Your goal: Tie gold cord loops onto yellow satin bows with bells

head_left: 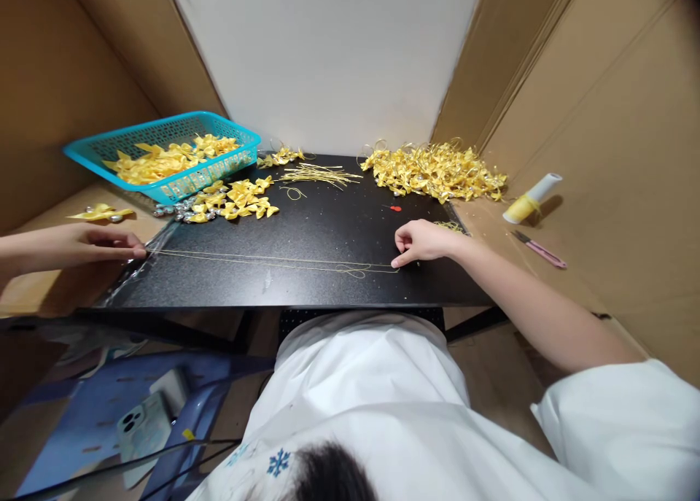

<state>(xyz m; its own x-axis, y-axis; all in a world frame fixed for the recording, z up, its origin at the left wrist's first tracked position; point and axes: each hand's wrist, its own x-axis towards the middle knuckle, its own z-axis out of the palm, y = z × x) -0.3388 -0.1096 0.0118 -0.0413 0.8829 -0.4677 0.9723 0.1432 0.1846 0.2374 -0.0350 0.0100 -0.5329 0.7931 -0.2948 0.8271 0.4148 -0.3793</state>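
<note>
A thin gold cord (251,259) runs in long strands across the front of the black table, with a small loose loop near its right end. At the table's left edge my left hand (112,243) pinches one end of the cord. My right hand (418,243) is closed on the other end, thumb against finger. Behind the strands lie yellow ribbon bows (246,198) with silvery beads, and a bundle of cut gold cords (320,174). A small red item (396,208) rests beyond my right hand.
A blue basket (87,153) of yellow bows stands back left. A big heap of corded bows (434,169) sits back right. At right are a white roll (539,195) with yellow wrapping and pink-handled snips (541,251). A phone (143,428) lies on a blue stool (82,421).
</note>
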